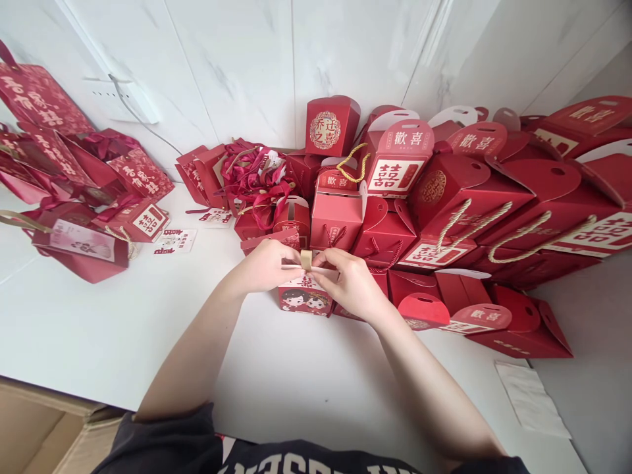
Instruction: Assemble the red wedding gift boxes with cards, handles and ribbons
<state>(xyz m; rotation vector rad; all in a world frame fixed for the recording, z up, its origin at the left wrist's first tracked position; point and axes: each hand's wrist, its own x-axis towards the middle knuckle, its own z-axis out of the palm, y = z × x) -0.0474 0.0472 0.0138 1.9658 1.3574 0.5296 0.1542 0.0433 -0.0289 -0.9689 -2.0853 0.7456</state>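
Note:
In the head view, a small red box [306, 301] with two cartoon figures on its front stands upright on the white table. A tan ribbon loop [307, 261] rises from its top. My left hand [270, 264] is closed at the left side of the box's top edge, fingertips beside the ribbon. My right hand [349, 276] pinches the top edge from the right, thumb in front, also against the ribbon. The fingertips of both hands nearly meet at the loop.
Red gift boxes [390, 174] are piled behind and to the right. More red boxes [74, 171] and printed cards [176, 241] lie at the left. A cardboard box [44, 428] is at the lower left, white tissue [532, 398] at the right edge of the table [296, 382].

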